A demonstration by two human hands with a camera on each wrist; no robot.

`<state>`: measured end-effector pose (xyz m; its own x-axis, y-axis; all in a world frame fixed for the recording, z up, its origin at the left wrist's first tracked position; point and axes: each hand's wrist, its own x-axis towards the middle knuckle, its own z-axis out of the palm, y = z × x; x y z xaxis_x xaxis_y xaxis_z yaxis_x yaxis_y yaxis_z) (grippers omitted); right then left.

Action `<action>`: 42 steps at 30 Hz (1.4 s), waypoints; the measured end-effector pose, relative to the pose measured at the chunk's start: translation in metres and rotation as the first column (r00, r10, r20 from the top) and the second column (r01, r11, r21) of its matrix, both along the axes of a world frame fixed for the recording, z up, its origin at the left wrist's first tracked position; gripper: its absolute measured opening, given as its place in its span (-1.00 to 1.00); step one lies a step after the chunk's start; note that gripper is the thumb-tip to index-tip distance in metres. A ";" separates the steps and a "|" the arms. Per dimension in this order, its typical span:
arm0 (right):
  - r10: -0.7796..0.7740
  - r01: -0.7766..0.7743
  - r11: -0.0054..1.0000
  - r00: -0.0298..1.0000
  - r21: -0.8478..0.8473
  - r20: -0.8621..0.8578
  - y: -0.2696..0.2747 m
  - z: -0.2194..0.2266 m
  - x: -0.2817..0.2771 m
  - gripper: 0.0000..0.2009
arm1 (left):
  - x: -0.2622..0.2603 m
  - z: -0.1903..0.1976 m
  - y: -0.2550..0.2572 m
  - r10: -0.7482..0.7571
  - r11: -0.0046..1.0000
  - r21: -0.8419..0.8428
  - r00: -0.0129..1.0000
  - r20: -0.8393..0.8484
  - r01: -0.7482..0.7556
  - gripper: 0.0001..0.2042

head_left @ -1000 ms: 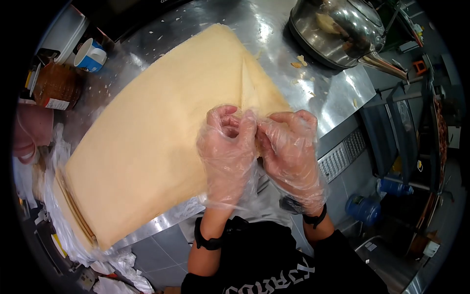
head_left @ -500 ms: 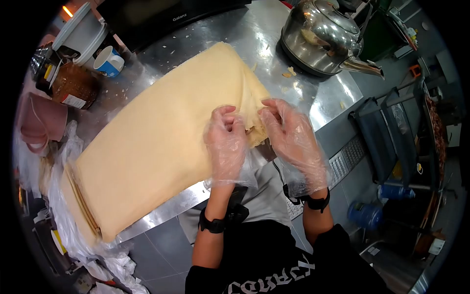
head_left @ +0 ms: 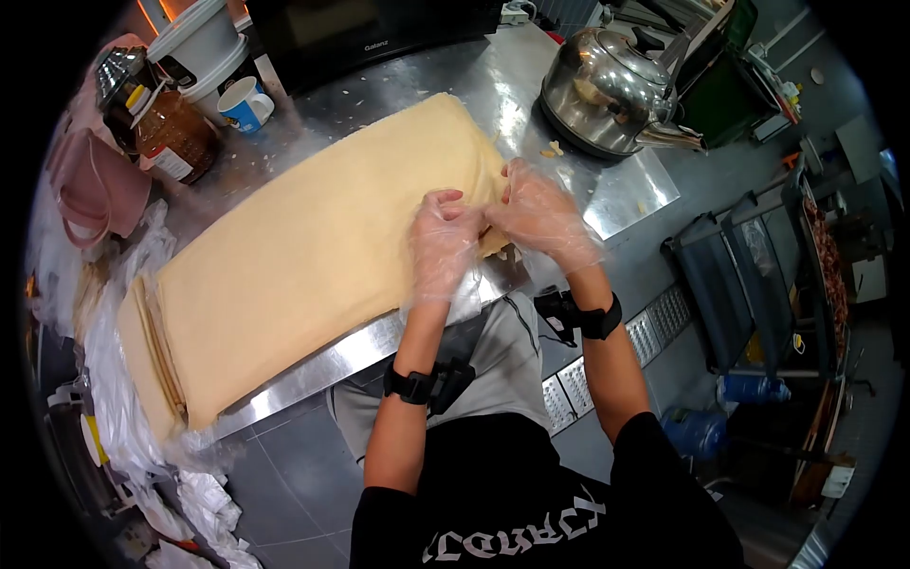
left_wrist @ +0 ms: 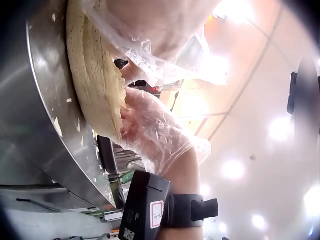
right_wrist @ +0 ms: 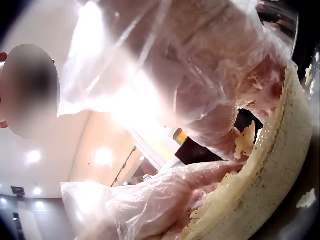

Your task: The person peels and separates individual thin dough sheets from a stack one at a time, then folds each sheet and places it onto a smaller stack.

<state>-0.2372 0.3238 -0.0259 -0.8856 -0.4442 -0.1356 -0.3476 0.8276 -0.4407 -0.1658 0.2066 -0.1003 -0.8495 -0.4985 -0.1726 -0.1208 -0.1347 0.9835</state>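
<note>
A large pale layered sheet [head_left: 294, 247], bread-like or doughy, lies across the steel table, its layers and ragged flaky edge showing in the right wrist view [right_wrist: 270, 170]. Both hands wear clear plastic gloves and are close together at its right end. The left hand [head_left: 444, 245] has bent fingers at the near edge. Beside it, the right hand [head_left: 540, 213] pinches the sheet's torn edge. In the left wrist view the right hand [left_wrist: 152, 125] touches the layered edge [left_wrist: 102, 80]. The left fingertips' exact hold is partly hidden.
Behind the sheet stand a steel kettle [head_left: 607, 90], a black appliance [head_left: 370, 33], a blue and white cup [head_left: 245, 104] and a brown jar [head_left: 178, 137]. Crumpled plastic [head_left: 118, 351] hangs at the left. Flakes lie on the steel table [head_left: 630, 194].
The hands came apart, then closed together again at the right end. The raised fold there now lies lower. The head view has shifted, showing more of the table's back.
</note>
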 end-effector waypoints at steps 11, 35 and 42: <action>0.498 -0.479 0.851 0.866 -0.216 0.042 0.032 0.000 -0.045 -0.72 | -0.001 0.009 -0.004 -0.016 0.963 0.267 0.998 -0.066 0.033 -0.64; 0.663 -0.744 0.661 0.641 -0.099 -0.386 0.052 -0.014 -0.051 -0.68 | -0.008 0.013 -0.002 -0.022 0.976 0.213 0.998 -0.057 0.034 -0.71; 0.705 -0.753 0.654 0.642 -0.072 -0.301 0.056 -0.009 -0.053 -0.69 | -0.015 0.001 -0.001 -0.114 0.980 0.158 0.991 -0.076 0.124 -0.69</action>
